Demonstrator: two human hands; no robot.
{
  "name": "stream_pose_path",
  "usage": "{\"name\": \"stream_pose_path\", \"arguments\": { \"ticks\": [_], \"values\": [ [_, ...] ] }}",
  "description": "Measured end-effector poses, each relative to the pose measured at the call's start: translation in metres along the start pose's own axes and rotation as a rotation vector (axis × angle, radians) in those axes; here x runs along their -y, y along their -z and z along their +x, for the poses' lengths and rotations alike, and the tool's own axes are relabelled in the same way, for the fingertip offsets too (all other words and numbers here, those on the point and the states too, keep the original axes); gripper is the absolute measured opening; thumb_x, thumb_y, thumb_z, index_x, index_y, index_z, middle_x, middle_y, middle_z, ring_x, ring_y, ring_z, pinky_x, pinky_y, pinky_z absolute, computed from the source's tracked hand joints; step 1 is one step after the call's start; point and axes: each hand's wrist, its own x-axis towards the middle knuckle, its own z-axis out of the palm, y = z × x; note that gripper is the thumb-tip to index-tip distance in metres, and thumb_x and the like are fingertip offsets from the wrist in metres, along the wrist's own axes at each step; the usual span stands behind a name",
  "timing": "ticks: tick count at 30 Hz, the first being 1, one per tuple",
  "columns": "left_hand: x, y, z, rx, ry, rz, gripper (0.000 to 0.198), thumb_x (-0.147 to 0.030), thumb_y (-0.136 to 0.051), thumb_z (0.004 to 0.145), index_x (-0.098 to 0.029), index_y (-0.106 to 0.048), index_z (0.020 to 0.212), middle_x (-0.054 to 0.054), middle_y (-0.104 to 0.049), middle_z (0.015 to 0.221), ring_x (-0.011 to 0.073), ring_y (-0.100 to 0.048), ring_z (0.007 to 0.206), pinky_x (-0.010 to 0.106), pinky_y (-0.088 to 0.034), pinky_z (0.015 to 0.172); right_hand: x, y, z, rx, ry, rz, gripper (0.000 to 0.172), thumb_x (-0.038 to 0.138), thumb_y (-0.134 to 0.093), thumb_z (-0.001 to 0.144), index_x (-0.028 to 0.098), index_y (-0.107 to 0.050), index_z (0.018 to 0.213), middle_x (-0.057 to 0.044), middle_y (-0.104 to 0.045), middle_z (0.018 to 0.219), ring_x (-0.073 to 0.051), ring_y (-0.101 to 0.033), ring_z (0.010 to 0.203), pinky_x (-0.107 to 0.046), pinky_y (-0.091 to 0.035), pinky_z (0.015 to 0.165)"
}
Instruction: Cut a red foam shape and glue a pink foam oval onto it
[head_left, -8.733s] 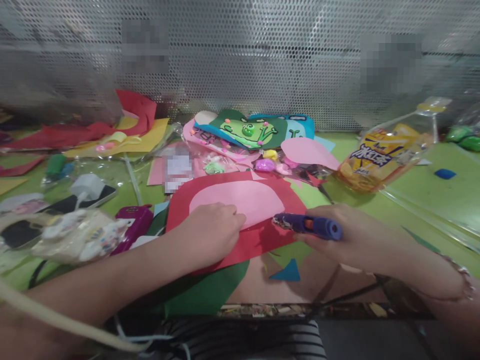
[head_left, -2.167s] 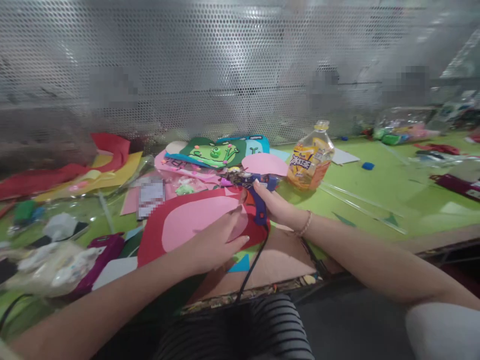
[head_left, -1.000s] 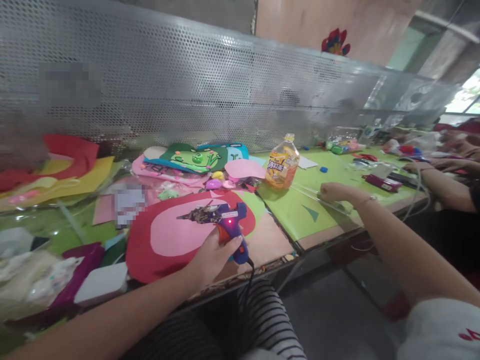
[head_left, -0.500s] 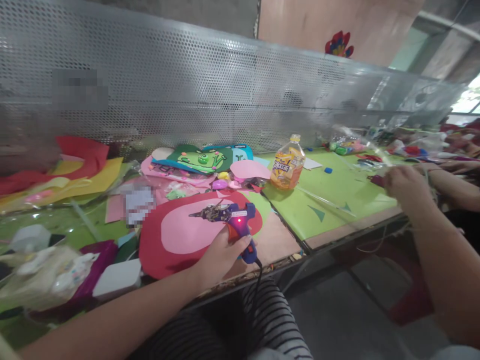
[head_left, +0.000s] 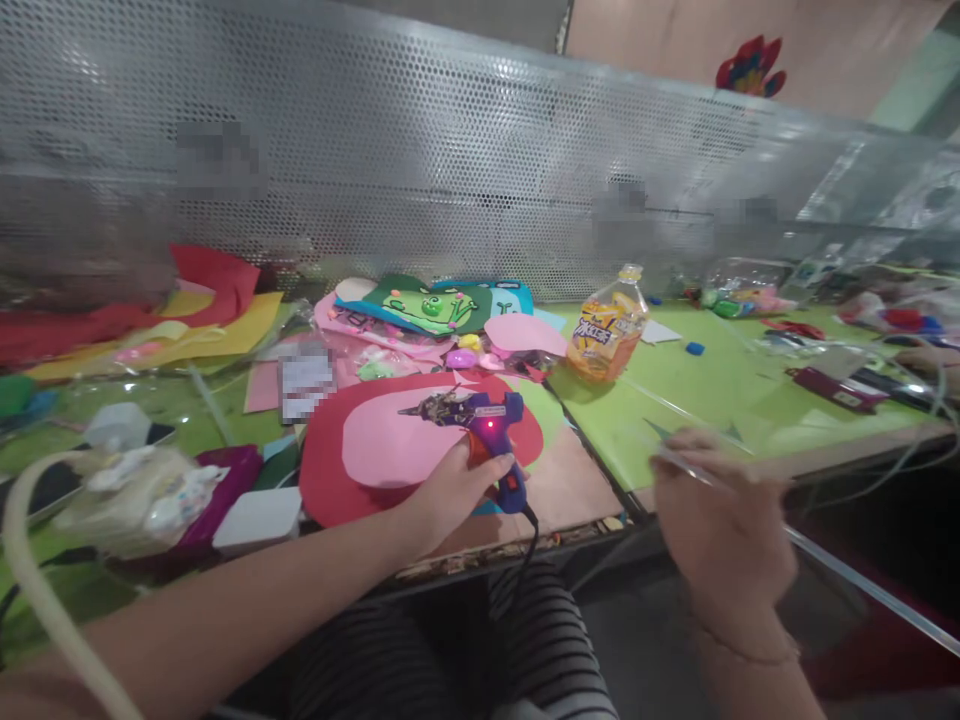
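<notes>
Glue gun (head_left: 491, 412) gripped in left hand (head_left: 454, 485), clear stick (head_left: 870, 584) in right hand (head_left: 724, 520).
One yellow-labelled bottle (head_left: 606, 330) stands beyond; the gun partly hides one pink oval (head_left: 382, 445) on one red sheet (head_left: 321, 470).

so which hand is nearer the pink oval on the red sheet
Left hand, at the lower right of the pink oval; the right hand is much farther right, past the glue gun.

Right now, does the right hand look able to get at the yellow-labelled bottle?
Probably yes: nothing tall stands between the right hand and the bottle across the green tabletop. However, that hand holds a long clear stick, so it would likely need to free its fingers first.
</notes>
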Motion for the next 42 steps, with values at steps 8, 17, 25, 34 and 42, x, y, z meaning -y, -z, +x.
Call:
{"name": "stream_pose_path", "arguments": {
  "ticks": [8,17,25,34,42],
  "values": [
    [0.001,0.005,-0.006,0.139,0.071,-0.055,0.028,-0.035,-0.068,0.069,-0.014,-0.057,0.084,0.006,-0.066,0.075,0.0189,-0.062,0.072,0.030,-0.049,0.066,0.002,-0.064,0.010,-0.070,-0.130,0.708,0.017,0.029,-0.056,0.081,0.025,-0.072,0.080,-0.005,-0.063,0.089,-0.015,-0.063,0.083,-0.026,-0.054,0.075],
    [-0.003,0.006,-0.004,0.133,0.109,-0.153,0.026,-0.033,-0.071,0.068,-0.015,-0.060,0.083,0.004,-0.064,0.073,0.0176,-0.061,0.070,0.028,-0.049,0.064,-0.012,-0.073,0.006,-0.093,-0.330,0.677,0.008,0.019,-0.068,0.073,0.023,-0.070,0.080,0.000,-0.068,0.079,-0.012,-0.067,0.074,-0.021,-0.056,0.071],
    [-0.013,0.001,-0.006,0.027,0.120,-0.093,0.024,-0.031,-0.069,0.065,-0.014,-0.058,0.079,0.003,-0.062,0.067,0.0168,-0.061,0.063,0.027,-0.048,0.059,-0.009,-0.076,0.006,-0.117,-0.322,0.716,0.004,0.020,-0.063,0.080,0.022,-0.066,0.077,0.001,-0.068,0.082,-0.010,-0.067,0.075,-0.020,-0.055,0.073],
    [-0.010,0.001,-0.006,0.012,0.140,-0.040,0.030,-0.035,-0.071,0.060,-0.015,-0.055,0.076,0.003,-0.062,0.061,0.0158,-0.060,0.056,0.025,-0.046,0.053,-0.011,-0.076,0.006,-0.176,-0.312,0.737,0.005,0.021,-0.064,0.076,0.021,-0.062,0.072,0.002,-0.067,0.077,-0.009,-0.067,0.069,-0.020,-0.054,0.070],
    [-0.008,0.003,-0.005,0.028,0.133,-0.054,0.031,-0.033,-0.071,0.059,-0.014,-0.056,0.078,0.002,-0.061,0.061,0.0144,-0.059,0.057,0.024,-0.045,0.053,-0.011,-0.077,0.007,-0.186,-0.324,0.725,0.004,0.020,-0.064,0.077,0.020,-0.062,0.073,0.002,-0.066,0.077,-0.009,-0.066,0.069,-0.021,-0.054,0.069]
  ]
}}
